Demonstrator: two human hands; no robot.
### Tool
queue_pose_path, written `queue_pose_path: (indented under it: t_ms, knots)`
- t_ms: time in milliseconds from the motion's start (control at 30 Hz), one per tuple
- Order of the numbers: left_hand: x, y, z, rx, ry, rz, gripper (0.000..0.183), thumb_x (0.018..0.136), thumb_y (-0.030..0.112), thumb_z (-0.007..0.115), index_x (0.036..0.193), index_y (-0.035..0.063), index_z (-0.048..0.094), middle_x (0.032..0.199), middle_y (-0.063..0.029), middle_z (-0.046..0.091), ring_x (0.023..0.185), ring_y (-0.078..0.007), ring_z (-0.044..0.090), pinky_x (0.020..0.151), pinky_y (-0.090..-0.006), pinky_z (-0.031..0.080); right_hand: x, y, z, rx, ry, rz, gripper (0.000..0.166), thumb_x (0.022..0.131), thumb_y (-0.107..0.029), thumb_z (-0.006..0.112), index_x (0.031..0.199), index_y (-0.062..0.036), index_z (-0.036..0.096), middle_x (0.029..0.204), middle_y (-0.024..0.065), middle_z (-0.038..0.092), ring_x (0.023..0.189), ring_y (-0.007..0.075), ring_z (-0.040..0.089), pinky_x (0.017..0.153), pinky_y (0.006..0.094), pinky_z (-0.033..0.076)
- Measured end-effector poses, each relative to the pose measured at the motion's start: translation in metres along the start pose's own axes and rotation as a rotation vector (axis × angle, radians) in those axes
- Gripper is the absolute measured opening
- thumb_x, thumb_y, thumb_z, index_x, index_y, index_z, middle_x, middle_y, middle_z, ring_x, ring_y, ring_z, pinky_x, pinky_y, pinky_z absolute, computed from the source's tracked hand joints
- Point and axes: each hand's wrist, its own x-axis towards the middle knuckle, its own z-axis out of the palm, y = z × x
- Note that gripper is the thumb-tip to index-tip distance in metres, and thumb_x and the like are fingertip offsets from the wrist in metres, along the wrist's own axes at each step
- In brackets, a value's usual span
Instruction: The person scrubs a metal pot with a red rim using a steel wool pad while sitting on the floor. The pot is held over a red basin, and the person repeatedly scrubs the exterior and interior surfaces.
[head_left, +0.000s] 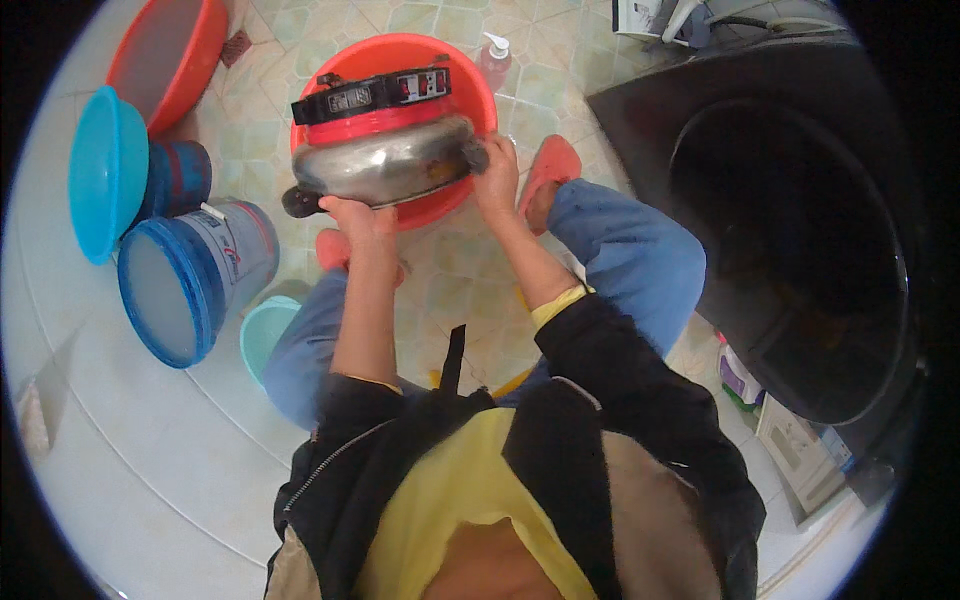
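An electric cooking pot (382, 163) with a steel body, a red band and a black control panel (375, 96) is tilted on its side over a red plastic basin (424, 216) on the floor. My left hand (358, 219) grips its near lower rim, close to a black side handle (301, 202). At the other end, my right hand (497, 174) holds the pot by its right black handle (475, 155). The fingers of both hands are partly hidden by the pot. Its inside is turned out of view.
A pump bottle (495, 66) stands right behind the basin. To the left are a lidded paint bucket (240, 240), a darker bucket (178, 176), a blue basin (109, 176), an orange basin (206, 75) and a mint basin (261, 337). A large black tub (637, 112) flanks the right side.
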Motion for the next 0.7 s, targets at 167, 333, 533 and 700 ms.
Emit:
queue_pose_path:
  t_ms: [167,333,533,700]
  knots:
    - [0.015,0.005,0.009,-0.044,-0.026,0.033,0.069,0.094,0.056,0.005,0.142,0.0114,0.027,0.147,-0.0085,0.027,0.133,-0.0302,0.03,0.109,-0.0484,0.027,-0.025,-0.045,0.007,0.101,0.001,-0.079,0.027,0.067,0.004,0.058,0.093,-0.0021,0.062,0.096,0.0126,0.055,0.097,0.0315,0.052,0.085,0.0376,0.042]
    - [0.036,0.018,-0.008,0.137,-0.073,0.073,0.066,0.097,0.05,0.007,0.137,0.0057,0.034,0.141,-0.0119,0.037,0.126,-0.0302,0.039,0.106,-0.0461,0.033,-0.027,-0.105,0.018,0.13,-0.174,-0.511,0.029,0.062,0.004,0.062,0.09,-0.0035,0.06,0.097,0.0102,0.056,0.096,0.0305,0.051,0.083,0.0369,0.042]
    - [0.032,0.023,0.014,-0.009,0.014,0.02,0.063,0.097,0.049,0.012,0.138,0.0056,0.032,0.142,-0.011,0.035,0.127,-0.03,0.038,0.106,-0.0462,0.033,-0.018,-0.059,-0.011,0.053,-0.132,-0.377,0.025,0.066,-0.007,0.063,0.091,-0.0043,0.061,0.096,0.01,0.056,0.094,0.0296,0.052,0.081,0.0373,0.043]
    - [0.043,0.028,0.01,0.018,0.061,-0.032,0.067,0.097,0.053,0.014,0.138,0.0034,0.032,0.14,-0.0126,0.037,0.125,-0.0287,0.04,0.104,-0.0436,0.034,-0.022,-0.085,0.005,-0.003,-0.16,-0.65,0.021,0.069,-0.008,0.059,0.09,-0.0037,0.061,0.093,0.0105,0.056,0.092,0.0296,0.052,0.079,0.0366,0.044]
